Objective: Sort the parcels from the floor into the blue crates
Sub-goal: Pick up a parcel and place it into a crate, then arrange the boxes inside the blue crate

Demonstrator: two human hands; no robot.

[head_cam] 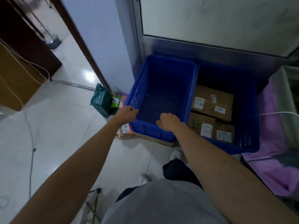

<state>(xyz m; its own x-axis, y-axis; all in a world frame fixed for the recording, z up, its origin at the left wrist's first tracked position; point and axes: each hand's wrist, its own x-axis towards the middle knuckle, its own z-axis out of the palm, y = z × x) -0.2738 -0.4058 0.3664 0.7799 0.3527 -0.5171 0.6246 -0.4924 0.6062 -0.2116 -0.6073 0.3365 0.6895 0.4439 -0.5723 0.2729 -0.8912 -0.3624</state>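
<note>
Two blue crates stand side by side against a metal-framed door. The left crate [161, 73] holds nothing and sits tilted on top of parcels. My left hand [127, 113] grips its near left corner and my right hand [168, 122] grips its near rim. The right crate [249, 110] holds three brown cardboard parcels [212, 101] with white labels. On the floor left of the crates lie a green bag parcel [101, 101], a colourful packet [118, 101] and a brown labelled box [125, 131], which is partly under the left crate.
Purple cloth [275, 159] covers furniture at the right. A dark wooden door frame [84, 46] and a brown cabinet [14, 81] stand at the left. Cables [31, 159] trail over the pale tiled floor. My legs and feet are below.
</note>
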